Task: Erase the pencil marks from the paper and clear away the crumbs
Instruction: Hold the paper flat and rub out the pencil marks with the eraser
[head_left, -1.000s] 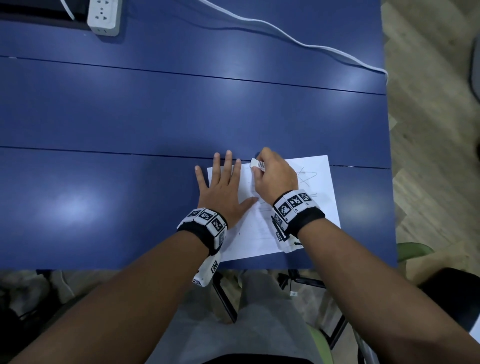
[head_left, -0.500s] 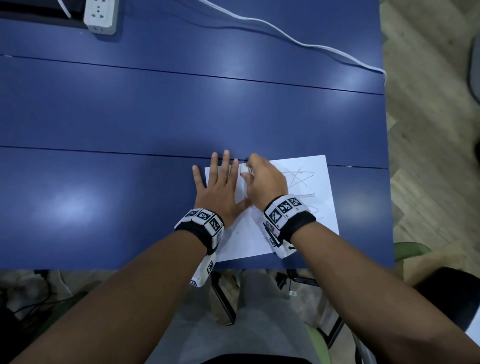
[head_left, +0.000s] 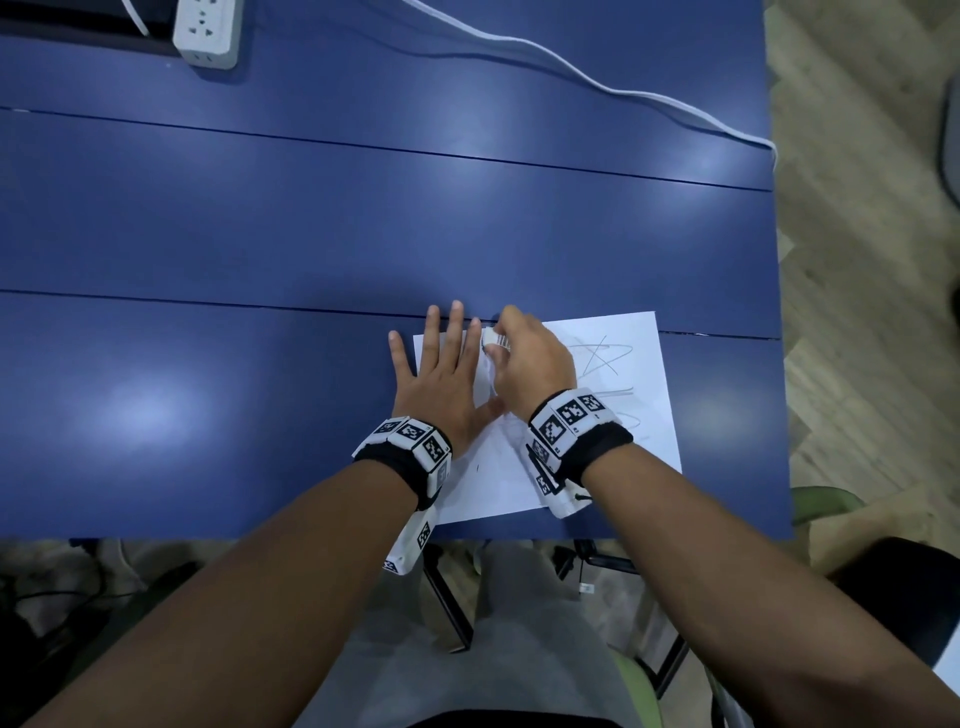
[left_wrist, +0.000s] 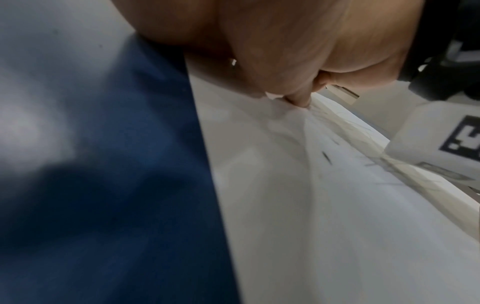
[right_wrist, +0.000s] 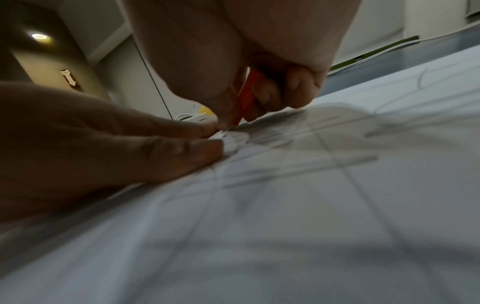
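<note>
Eraser worked back up to the sheet's far left corner.

Head view: right hand (head_left: 530, 364), pinching the eraser (head_left: 494, 340), has returned beside the left hand (head_left: 447, 374), spread flat on the paper (head_left: 644, 415); the star scribble (head_left: 597, 356) remains on the blue surface (head_left: 260, 234). Left wrist: palm flat. Right wrist: marks remain near the eraser, so erasing looks unfinished.

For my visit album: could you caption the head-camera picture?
Left hand flat on the paper, right hand rubbing an eraser beside pencil scribbles on a blue table.

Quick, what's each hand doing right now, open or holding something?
Left hand: open, fingers straight, pressing flat on the paper.
Right hand: fingers curled round the eraser, its tip on the paper.
</note>
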